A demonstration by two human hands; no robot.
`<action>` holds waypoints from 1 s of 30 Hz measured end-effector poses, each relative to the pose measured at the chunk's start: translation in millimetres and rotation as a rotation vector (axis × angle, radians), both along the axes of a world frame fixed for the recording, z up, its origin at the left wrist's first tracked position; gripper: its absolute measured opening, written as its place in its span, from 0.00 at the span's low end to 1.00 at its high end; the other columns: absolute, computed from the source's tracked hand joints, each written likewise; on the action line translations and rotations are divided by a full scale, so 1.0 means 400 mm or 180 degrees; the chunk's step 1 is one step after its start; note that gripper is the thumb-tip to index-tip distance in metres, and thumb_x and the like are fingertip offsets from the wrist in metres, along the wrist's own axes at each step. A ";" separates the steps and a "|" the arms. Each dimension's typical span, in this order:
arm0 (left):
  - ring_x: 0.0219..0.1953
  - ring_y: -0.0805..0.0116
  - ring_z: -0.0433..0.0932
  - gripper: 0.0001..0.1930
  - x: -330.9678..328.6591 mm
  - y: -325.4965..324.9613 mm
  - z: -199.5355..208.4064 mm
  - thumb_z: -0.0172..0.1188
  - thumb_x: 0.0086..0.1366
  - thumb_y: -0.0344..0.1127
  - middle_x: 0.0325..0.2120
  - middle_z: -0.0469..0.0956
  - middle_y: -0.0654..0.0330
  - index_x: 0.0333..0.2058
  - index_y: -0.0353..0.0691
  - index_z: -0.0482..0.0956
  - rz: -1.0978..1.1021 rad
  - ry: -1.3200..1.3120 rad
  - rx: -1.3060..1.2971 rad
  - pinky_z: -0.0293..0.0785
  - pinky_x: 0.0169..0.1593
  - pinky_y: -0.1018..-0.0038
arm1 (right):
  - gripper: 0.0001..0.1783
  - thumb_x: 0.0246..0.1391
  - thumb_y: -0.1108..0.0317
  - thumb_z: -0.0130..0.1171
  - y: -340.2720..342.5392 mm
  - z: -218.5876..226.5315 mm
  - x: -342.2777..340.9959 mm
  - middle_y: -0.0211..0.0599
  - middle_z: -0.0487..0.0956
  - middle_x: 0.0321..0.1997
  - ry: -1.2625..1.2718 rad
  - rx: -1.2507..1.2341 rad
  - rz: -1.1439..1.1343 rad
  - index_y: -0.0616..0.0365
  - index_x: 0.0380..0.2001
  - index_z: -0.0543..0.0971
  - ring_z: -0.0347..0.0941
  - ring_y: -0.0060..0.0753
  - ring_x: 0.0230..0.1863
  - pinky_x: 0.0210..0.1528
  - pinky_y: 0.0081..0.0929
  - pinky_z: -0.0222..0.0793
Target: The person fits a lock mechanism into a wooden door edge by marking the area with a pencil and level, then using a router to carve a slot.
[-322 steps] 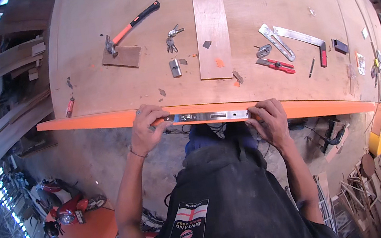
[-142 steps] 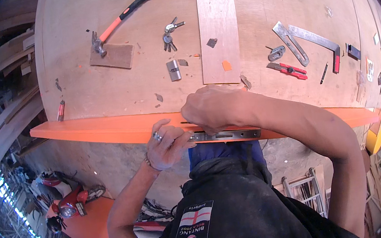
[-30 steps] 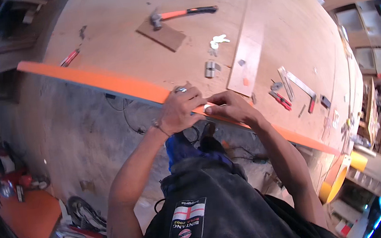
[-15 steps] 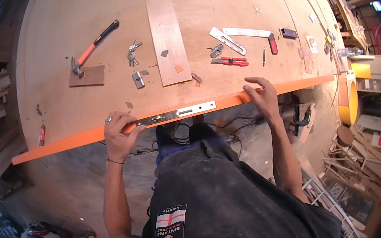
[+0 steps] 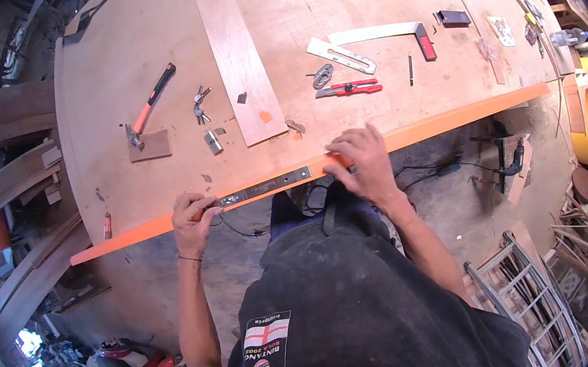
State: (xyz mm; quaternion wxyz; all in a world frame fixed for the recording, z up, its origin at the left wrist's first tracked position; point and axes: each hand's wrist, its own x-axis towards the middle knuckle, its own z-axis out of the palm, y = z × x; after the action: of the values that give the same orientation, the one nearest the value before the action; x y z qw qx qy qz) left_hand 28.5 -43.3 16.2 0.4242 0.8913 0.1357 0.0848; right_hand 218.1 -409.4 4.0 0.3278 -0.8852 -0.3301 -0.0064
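Observation:
A long board with an orange edge [image 5: 448,123] lies along the near side of the workbench, slanting up to the right. Set into its edge is a metal lock faceplate [image 5: 265,185]. My left hand [image 5: 194,219] grips the board by the plate's left end, thumb and fingers across the edge. Just past the plate's right end, my right hand [image 5: 365,167] holds the same edge with bent fingers and thumb. Beyond the board lie a lock cylinder [image 5: 213,143] and a bunch of keys [image 5: 201,105].
A claw hammer [image 5: 152,104] rests partly on a small brown block [image 5: 150,146]. A red utility knife [image 5: 350,88], a try square [image 5: 423,41], a pencil [image 5: 410,69] and a wooden strip [image 5: 239,65] lie on the bench [image 5: 116,51]. Cables [image 5: 411,178] run across the floor.
My right hand has moved left along the board, nearer the faceplate. My left hand still holds beside the plate. The whole view has shifted and tilted.

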 end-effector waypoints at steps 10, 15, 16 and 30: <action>0.43 0.63 0.78 0.11 -0.017 -0.017 -0.027 0.74 0.56 0.24 0.35 0.82 0.59 0.40 0.34 0.90 0.0285 0.0048 -0.0160 0.76 0.48 0.68 | 0.27 0.46 0.50 0.78 0.021 0.008 0.001 0.28 0.83 0.47 0.0072 0.0002 0.0466 0.46 0.49 0.86 0.78 0.37 0.53 0.60 0.40 0.69; 0.43 0.67 0.80 0.11 -0.019 -0.007 -0.038 0.72 0.58 0.20 0.39 0.81 0.58 0.42 0.33 0.90 0.0011 -0.0144 0.0115 0.79 0.47 0.72 | 0.23 0.44 0.52 0.80 0.089 -0.002 -0.006 0.25 0.84 0.45 0.0241 0.0226 0.0747 0.45 0.44 0.89 0.79 0.32 0.51 0.57 0.38 0.70; 0.43 0.64 0.79 0.11 -0.017 -0.014 -0.040 0.73 0.57 0.21 0.37 0.82 0.59 0.40 0.34 0.90 0.0101 -0.0132 -0.0002 0.77 0.48 0.70 | 0.22 0.45 0.52 0.80 0.093 -0.003 -0.008 0.24 0.84 0.45 0.0305 0.0185 0.0717 0.45 0.44 0.89 0.79 0.32 0.51 0.56 0.38 0.71; 0.46 0.66 0.78 0.15 -0.023 0.009 -0.012 0.77 0.57 0.26 0.40 0.79 0.60 0.43 0.35 0.88 -0.0034 -0.0003 -0.0001 0.78 0.48 0.71 | 0.13 0.52 0.57 0.77 0.218 0.020 -0.050 0.31 0.81 0.40 0.0312 0.0020 0.1061 0.48 0.40 0.90 0.78 0.39 0.47 0.51 0.40 0.71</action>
State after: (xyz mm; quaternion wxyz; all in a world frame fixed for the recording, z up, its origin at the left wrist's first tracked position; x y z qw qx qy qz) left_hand 19.4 -39.8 11.6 0.4248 0.8919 0.1308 0.0830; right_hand 198.0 -322.1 12.1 0.3428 -0.8164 -0.4560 0.0902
